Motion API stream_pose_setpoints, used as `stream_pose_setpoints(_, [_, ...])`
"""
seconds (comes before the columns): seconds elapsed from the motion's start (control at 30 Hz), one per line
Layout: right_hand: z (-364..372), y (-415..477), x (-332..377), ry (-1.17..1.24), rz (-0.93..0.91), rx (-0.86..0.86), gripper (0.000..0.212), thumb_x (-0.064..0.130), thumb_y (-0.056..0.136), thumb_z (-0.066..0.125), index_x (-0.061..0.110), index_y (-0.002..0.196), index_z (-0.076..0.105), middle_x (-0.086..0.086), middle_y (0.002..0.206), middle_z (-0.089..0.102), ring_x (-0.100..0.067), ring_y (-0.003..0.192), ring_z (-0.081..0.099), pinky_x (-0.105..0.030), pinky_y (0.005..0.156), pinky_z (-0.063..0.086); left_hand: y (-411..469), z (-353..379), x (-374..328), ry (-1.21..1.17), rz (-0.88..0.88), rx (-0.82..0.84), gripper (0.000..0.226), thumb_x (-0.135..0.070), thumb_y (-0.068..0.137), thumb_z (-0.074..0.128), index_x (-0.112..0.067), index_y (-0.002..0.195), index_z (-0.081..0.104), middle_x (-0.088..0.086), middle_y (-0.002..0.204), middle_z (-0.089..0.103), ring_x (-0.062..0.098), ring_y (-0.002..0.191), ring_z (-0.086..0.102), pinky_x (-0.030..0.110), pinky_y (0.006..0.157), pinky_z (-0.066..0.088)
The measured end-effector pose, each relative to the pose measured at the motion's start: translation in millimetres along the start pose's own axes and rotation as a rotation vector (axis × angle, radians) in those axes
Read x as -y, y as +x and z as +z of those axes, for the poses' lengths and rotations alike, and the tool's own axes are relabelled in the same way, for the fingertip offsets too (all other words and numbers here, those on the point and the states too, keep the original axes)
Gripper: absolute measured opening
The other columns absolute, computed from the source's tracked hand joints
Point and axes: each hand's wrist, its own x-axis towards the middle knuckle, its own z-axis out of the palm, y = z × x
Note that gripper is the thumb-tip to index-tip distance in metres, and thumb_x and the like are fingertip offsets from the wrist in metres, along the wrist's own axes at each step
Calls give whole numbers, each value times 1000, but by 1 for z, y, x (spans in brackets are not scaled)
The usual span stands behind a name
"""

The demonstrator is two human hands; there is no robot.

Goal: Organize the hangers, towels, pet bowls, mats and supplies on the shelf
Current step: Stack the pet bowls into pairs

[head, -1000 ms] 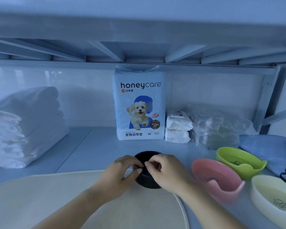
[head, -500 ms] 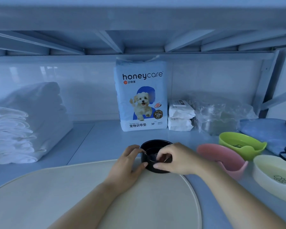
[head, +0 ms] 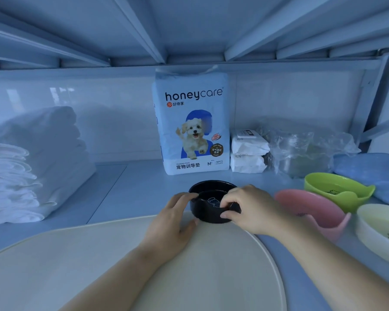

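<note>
The person holds a black bowl (head: 209, 212) with both hands at the far edge of a cream mat (head: 94, 265), which lies flat on the shelf (head: 139, 187) and fills the near left of the view. The left hand (head: 173, 223) grips the bowl's left side, with its fingers curled over the rim and its thumb against the lower wall, near the mat. The right hand (head: 252, 209) pinches the near right rim, with its fingers hooked inside and its thumb on the outer wall. The bowl stands upright with its mouth up, and a pale print shows on its inner floor. It cannot be told whether its base rests on the mat or is just lifted off it.

To the right of the black bowl, three more bowls stand close together on the shelf. A pink bowl (head: 310, 209) is nearest the right hand, a green bowl (head: 337, 191) is behind it, and a pale yellow bowl (head: 382, 230) is at the right edge. Behind the green bowl lies a blue cloth (head: 368, 169).

At the back wall a pack of training pads (head: 192, 124) stands upright, printed with a puppy. Just to its right two white wipe packs (head: 248, 151) are stacked, and beside them is a crumpled clear plastic bag (head: 301, 149). On the left of the shelf is a stack of folded white towels (head: 20, 167), well apart from the bowls.
</note>
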Motion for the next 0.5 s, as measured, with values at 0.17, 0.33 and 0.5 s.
stream_pose_setpoints(0.17, [8,2,2,-47,44,-78,17,35,86,61,30,101,68,11,100,60,-11,85,52,-27,67,41,0,1,1,17,-6,108,68,-30,91,51,-44,144,11,-24,144,26,-1,127,35,12,95,30])
stream_pose_setpoints(0.33, [8,4,-1,-48,113,-104,17,32,87,61,26,100,69,6,101,60,-16,90,56,-28,71,45,-1,0,1,60,-20,172,66,-32,93,46,-46,144,6,-21,146,27,3,130,34,13,97,28])
stream_pose_setpoints(0.5, [1,6,-16,-133,223,-80,15,30,88,60,22,98,68,3,103,59,-20,91,56,-27,68,39,0,2,4,110,-32,215,58,-36,95,42,-40,146,13,-18,149,27,4,136,28,17,109,22])
